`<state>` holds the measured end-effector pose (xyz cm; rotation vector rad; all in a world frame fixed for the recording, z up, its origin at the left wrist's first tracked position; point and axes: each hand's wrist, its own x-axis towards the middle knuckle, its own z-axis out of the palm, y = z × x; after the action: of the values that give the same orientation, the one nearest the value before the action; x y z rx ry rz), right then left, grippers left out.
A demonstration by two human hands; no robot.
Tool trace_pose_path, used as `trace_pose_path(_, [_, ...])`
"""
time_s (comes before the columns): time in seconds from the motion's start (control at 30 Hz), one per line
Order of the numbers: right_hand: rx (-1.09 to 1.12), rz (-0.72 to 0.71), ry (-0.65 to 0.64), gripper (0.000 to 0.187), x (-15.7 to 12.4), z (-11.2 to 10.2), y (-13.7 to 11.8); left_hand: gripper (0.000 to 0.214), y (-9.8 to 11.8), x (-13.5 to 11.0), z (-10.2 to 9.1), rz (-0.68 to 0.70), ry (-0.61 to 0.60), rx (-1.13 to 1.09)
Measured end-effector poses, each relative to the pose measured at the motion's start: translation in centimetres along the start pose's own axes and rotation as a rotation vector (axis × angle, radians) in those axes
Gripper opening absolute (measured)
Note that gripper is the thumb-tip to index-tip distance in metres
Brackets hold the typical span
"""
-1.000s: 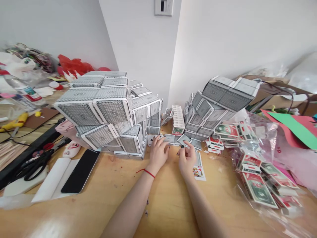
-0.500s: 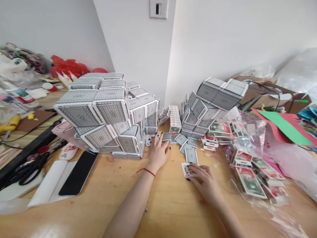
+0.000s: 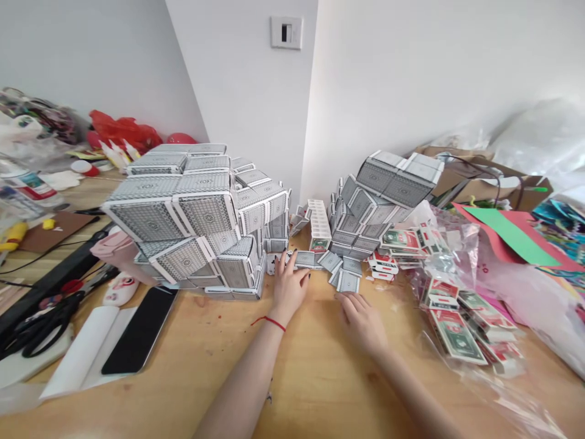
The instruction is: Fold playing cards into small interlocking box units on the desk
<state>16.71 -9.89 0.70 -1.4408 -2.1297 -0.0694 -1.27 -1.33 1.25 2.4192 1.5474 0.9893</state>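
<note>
My left hand (image 3: 291, 292), with a red string on its wrist, lies with fingers apart on face-up playing cards (image 3: 271, 266) with black pips. Grey-backed cards (image 3: 307, 260) lie just right of its fingertips. My right hand (image 3: 364, 317) rests low over the table, its fingers loosely bent and the fingertips at the near edge of a face-down card (image 3: 348, 281). I see nothing held in it, though its underside is hidden. More grey-backed cards (image 3: 331, 261) overlap behind that card.
A tall structure of card-covered blocks (image 3: 201, 210) stands on the left, a smaller one (image 3: 365, 210) on the right. Between them is a row of white boxes (image 3: 320, 221). Card boxes (image 3: 457, 335) and plastic wrap lie right; a phone (image 3: 141, 329) and scissors (image 3: 55, 320) left.
The face-up card under my right hand is no longer visible. The face-down card ahead of it sits closer to the other cards. My left hand has barely moved.
</note>
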Motion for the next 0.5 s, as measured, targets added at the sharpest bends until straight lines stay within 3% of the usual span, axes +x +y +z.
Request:
trace_pose_path(0.07, [0.190,0.184,0.063,0.022,1.4,0.9,-1.4,0.020,0.0,0.0,0.0,0.001,0.008,0.002])
trace_pose_path(0.13, [0.460,0.496,0.153,0.019,3.3,1.9,-2.4,0.021,0.0,-0.1,-0.1,0.003,0.012,0.008])
trace_pose_path(0.23, [1.174,0.928,0.033,0.013,6.1,3.5,-2.7,0.022,0.1,-0.2,-0.2,0.014,0.008,0.016])
trace_pose_path(0.27, [1.469,0.997,-0.043,0.013,6.7,3.9,-2.4,0.023,0.1,-0.2,-0.3,0.015,0.009,0.019])
trace_pose_path(0.37, [1.662,0.964,-0.059,0.014,7.5,4.6,-1.0,0.023,0.1,-0.3,-0.4,0.016,0.010,0.030])
trace_pose_path(0.43, [1.962,0.874,-0.058,0.013,7.2,4.7,0.0,0.022,0.2,-0.3,-0.4,0.015,-0.001,0.039])
trace_pose_path(0.5, [2.113,0.818,-0.067,0.012,6.8,4.8,0.7,0.022,0.3,-0.4,-0.3,0.020,-0.017,0.047])
